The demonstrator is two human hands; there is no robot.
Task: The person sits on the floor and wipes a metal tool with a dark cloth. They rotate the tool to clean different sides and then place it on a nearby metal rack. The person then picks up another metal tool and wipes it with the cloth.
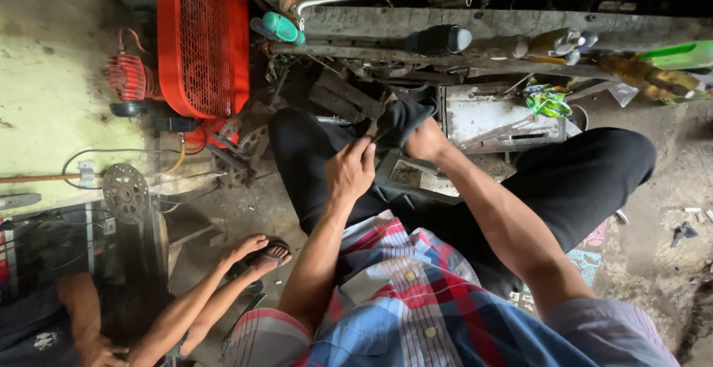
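Head view showed your left hand (350, 168) and right hand (425, 141) both pinching a dark crumpled cloth (399, 120) at your knees, just above centre. You could have lost your grip if the limp cloth slid between your fingers, I judged, dropping it onto the grimy grey metal toolbox (499, 120) at 1 o'clock. A red mesh-guarded compressor (202, 40) stood at 11 o'clock, a toothed steel sprocket (125, 192) at 9. Another person's sandalled feet (260, 252) crowded in at 7.
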